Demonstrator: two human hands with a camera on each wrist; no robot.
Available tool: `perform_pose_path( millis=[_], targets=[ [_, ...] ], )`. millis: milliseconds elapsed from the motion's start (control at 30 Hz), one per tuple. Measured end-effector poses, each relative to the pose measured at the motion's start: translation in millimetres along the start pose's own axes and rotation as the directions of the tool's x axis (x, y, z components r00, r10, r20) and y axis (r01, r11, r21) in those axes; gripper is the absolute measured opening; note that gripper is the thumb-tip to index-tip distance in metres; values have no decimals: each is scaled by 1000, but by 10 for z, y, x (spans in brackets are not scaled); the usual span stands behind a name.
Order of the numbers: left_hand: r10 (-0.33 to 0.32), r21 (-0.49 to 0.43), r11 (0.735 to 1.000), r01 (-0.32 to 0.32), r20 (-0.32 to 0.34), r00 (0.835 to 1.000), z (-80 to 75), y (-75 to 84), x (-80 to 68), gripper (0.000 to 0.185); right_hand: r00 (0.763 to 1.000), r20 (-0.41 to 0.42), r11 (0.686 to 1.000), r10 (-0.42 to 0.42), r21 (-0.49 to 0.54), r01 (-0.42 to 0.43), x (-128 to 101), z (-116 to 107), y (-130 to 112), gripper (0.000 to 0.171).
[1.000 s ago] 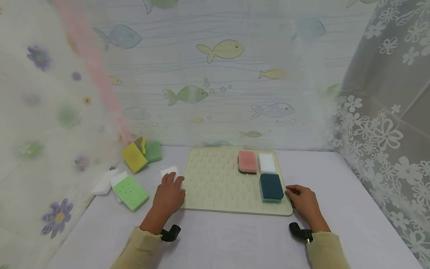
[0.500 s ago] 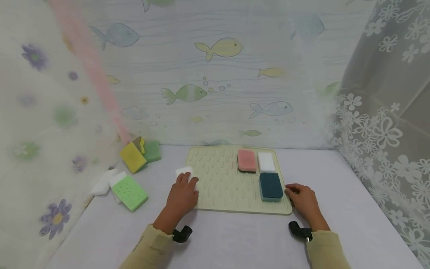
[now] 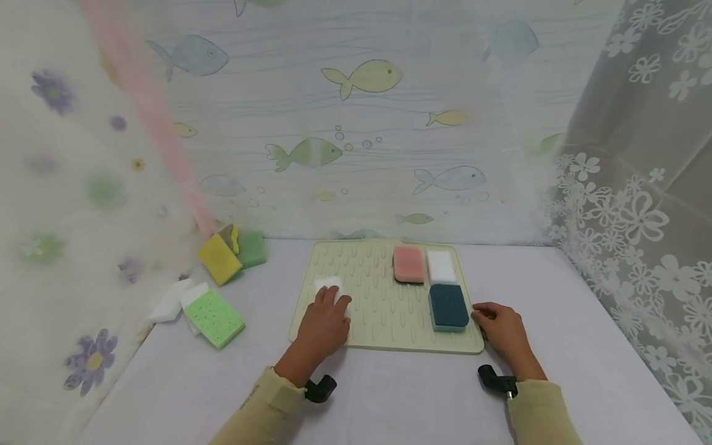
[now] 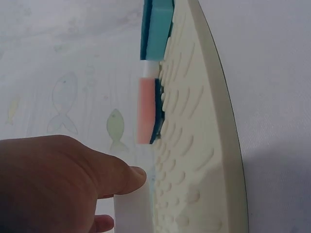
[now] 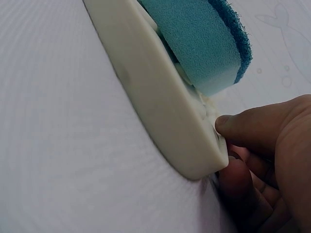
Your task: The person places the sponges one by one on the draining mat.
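Note:
My left hand (image 3: pixel 322 324) holds a white sponge block (image 3: pixel 329 283) over the left part of the cream ribbed mat (image 3: pixel 384 330). In the left wrist view the thumb (image 4: pixel 131 178) lies on the top edge of that block (image 4: pixel 133 213), with a finger at its side; its lower part is cut off. At the mat's right edge, my right hand (image 3: pixel 503 330) pinches the rim between thumb (image 5: pixel 243 127) and fingers. Close by on the mat lies a blue-green scrub sponge (image 3: pixel 448 307). Behind it are a pink sponge (image 3: pixel 408 264) with a dark underside and another white block (image 3: pixel 441 267).
Left of the mat, a light green sponge (image 3: pixel 214 319) overlaps white pieces (image 3: pixel 171 303) on the white tablecloth (image 3: pixel 389 402). Farther back lie a yellow sponge (image 3: pixel 219 258) and a green one (image 3: pixel 252 249). Fish-patterned curtain (image 3: pixel 356 154) hangs behind the table.
My left hand has moved right with the white sponge block, from beside the mat's left edge to over the mat. My right hand stays at the mat's right edge.

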State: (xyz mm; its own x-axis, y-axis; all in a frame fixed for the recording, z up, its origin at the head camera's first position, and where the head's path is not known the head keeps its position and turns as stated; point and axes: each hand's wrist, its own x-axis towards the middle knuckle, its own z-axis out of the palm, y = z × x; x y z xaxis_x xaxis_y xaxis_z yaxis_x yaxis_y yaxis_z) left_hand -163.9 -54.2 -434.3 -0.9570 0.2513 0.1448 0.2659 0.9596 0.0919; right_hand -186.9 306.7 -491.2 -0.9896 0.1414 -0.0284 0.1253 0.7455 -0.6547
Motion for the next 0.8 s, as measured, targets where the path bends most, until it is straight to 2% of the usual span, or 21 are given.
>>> perform_pose_path(
  millis=[233, 533, 800],
  targets=[
    [13, -30, 999, -12, 24, 1000, 21, 149, 62, 39, 1000, -3, 1000, -7, -6, 7, 14, -3, 11, 37],
    [82, -40, 996, -81, 40, 996, 83, 329, 114, 37, 1000, -7, 1000, -17, -14, 17, 11, -1, 5, 37],
    [134, -11, 991, -133, 64, 989, 133, 472, 143, 36, 1000, -15, 999, -25, -24, 25, 19, 0, 12, 37]
  ],
)
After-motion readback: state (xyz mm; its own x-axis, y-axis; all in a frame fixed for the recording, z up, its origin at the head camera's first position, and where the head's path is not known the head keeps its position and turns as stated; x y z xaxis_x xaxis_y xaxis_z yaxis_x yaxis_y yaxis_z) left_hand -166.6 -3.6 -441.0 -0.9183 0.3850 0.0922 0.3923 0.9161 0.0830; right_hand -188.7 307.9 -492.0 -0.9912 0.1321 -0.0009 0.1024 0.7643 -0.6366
